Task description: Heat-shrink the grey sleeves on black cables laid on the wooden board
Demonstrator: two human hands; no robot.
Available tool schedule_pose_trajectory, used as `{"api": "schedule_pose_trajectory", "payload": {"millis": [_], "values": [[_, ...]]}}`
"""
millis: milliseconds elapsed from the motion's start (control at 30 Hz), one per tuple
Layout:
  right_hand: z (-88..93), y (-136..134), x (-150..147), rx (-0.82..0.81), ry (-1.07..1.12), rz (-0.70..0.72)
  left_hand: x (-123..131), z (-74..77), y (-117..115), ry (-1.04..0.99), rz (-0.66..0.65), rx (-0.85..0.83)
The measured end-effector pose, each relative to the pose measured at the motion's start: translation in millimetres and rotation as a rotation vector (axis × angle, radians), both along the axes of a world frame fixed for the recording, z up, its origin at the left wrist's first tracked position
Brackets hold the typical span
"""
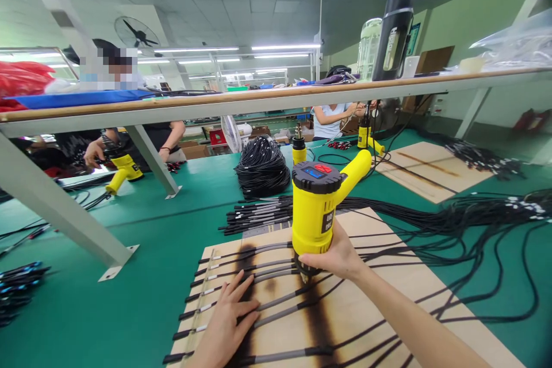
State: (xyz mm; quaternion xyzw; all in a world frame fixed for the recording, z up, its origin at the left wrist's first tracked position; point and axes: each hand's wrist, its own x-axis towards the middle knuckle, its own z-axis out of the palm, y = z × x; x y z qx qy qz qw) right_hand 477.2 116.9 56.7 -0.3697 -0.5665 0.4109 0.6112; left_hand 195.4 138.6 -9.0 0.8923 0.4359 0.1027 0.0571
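Observation:
My right hand [340,256] is wrapped around the lower barrel of a yellow heat gun [313,218] with a black cap and small display. Its nozzle points down at a scorched wooden board [280,336]. Several black cables lie side by side across the board, with grey sleeves [280,299] along their middles and white bands near the left ends. My left hand [228,319] rests flat over the cables left of the nozzle, fingers spread, touching some of them.
Behind the board sit a coiled black cable bundle [262,169] and a row of cable ends [254,215]. Loose cables [474,213] trail right. A shelf beam [267,98] crosses overhead, its post [77,213] at left. Co-workers work across the green bench beside another heat gun [125,173].

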Motion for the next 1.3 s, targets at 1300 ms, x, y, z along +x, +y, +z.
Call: {"api": "schedule_pose_trajectory", "payload": {"millis": [1300], "values": [[-2.4, 13.3, -0.3, -0.020, 0.052, 0.005, -15.5, -4.1, 0.9, -0.039, -0.029, 0.209]]}}
